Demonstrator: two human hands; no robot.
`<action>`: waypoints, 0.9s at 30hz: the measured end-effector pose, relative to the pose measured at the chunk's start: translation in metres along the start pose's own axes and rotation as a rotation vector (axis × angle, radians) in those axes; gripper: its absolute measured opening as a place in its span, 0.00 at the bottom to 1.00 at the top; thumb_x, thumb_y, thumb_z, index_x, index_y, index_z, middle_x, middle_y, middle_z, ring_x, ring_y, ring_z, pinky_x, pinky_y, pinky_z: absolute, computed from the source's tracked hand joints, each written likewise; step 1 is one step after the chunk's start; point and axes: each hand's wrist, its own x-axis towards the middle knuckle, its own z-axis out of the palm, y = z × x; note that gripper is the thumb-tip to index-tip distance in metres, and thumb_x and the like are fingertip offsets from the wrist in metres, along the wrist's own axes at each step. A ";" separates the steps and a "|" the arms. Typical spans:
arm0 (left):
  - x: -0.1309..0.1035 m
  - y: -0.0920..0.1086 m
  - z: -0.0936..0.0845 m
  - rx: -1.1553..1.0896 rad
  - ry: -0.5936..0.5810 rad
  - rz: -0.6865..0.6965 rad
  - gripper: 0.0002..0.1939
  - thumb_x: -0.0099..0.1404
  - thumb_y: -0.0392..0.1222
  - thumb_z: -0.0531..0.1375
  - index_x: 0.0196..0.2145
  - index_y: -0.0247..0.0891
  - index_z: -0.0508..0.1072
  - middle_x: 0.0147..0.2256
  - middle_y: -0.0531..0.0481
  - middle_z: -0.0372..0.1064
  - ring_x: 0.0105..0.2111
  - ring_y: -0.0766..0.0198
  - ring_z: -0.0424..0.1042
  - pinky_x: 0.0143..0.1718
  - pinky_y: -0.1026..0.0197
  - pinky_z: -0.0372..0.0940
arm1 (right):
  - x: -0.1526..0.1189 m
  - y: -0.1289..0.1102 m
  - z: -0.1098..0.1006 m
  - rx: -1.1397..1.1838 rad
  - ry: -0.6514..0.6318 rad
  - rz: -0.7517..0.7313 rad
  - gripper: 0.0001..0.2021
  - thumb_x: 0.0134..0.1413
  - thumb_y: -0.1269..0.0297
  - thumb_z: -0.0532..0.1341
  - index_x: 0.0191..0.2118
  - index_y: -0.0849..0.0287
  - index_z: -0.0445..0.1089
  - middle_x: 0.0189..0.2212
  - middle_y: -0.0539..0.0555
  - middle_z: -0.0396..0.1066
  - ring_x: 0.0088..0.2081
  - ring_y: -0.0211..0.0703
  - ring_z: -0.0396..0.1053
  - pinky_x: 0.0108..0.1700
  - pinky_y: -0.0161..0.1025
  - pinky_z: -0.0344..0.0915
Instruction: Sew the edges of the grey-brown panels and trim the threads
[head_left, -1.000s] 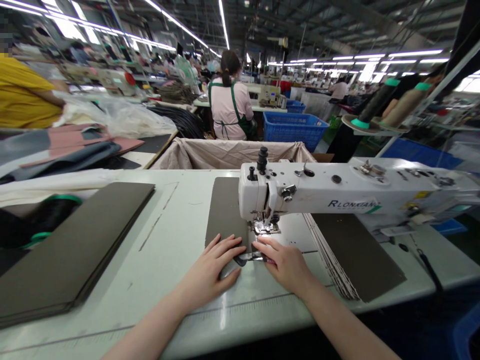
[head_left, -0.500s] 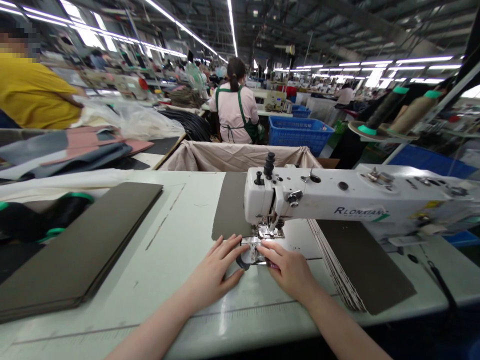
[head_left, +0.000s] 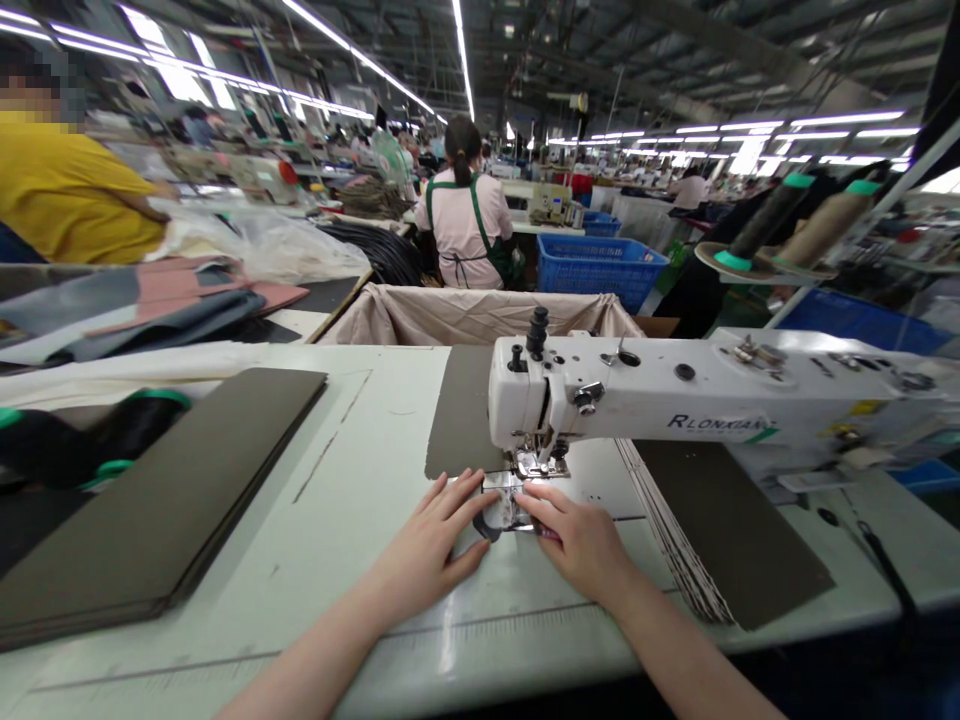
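My left hand (head_left: pixel 437 535) rests flat on the pale green table, its fingers stretched toward the left edge of the metal bed plate (head_left: pixel 496 514) of a white sewing machine (head_left: pixel 637 390). My right hand (head_left: pixel 581 540) lies at the plate's other side. Its index finger reaches onto the plate, while the other fingers curl over a small dark and purplish thing (head_left: pixel 546 530), mostly hidden. Just beyond my fingertips is the presser foot (head_left: pixel 541 464). A dark olive panel (head_left: pixel 466 415) lies flat behind and left of the needle area, apart from my hands.
Stacked olive panels (head_left: pixel 172 480) lie at left, beside black thread cones (head_left: pixel 150 425). Another stack (head_left: pixel 724 530) sits right, under the machine arm. A cloth-lined bin (head_left: pixel 480 312) adjoins the table's far edge. Beyond it are a co-worker in an apron (head_left: pixel 469 220) and a blue basket (head_left: pixel 600 268).
The co-worker in the apron has leaned slightly to the left. My hands stay at the bed plate with almost no visible movement.
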 end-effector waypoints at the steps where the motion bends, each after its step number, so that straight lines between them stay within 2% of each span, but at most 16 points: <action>1: 0.000 0.000 0.000 0.001 0.002 0.000 0.27 0.70 0.46 0.54 0.65 0.49 0.55 0.67 0.49 0.47 0.66 0.52 0.49 0.66 0.41 0.45 | 0.000 0.000 0.000 0.000 0.001 -0.001 0.27 0.58 0.72 0.56 0.62 0.44 0.60 0.62 0.46 0.60 0.55 0.44 0.67 0.53 0.42 0.66; 16: -0.002 0.000 0.002 -0.012 0.009 -0.024 0.26 0.70 0.47 0.54 0.64 0.48 0.57 0.67 0.49 0.48 0.67 0.52 0.47 0.66 0.42 0.46 | 0.000 0.000 0.000 0.001 0.002 0.001 0.27 0.57 0.72 0.56 0.61 0.45 0.62 0.62 0.47 0.61 0.56 0.45 0.66 0.54 0.43 0.65; 27: 0.000 -0.003 0.009 -0.030 0.051 -0.064 0.32 0.70 0.50 0.53 0.67 0.45 0.47 0.68 0.47 0.45 0.67 0.53 0.45 0.66 0.44 0.46 | 0.000 0.000 -0.001 0.036 0.010 0.012 0.26 0.57 0.72 0.57 0.61 0.45 0.61 0.62 0.45 0.61 0.57 0.43 0.65 0.55 0.41 0.63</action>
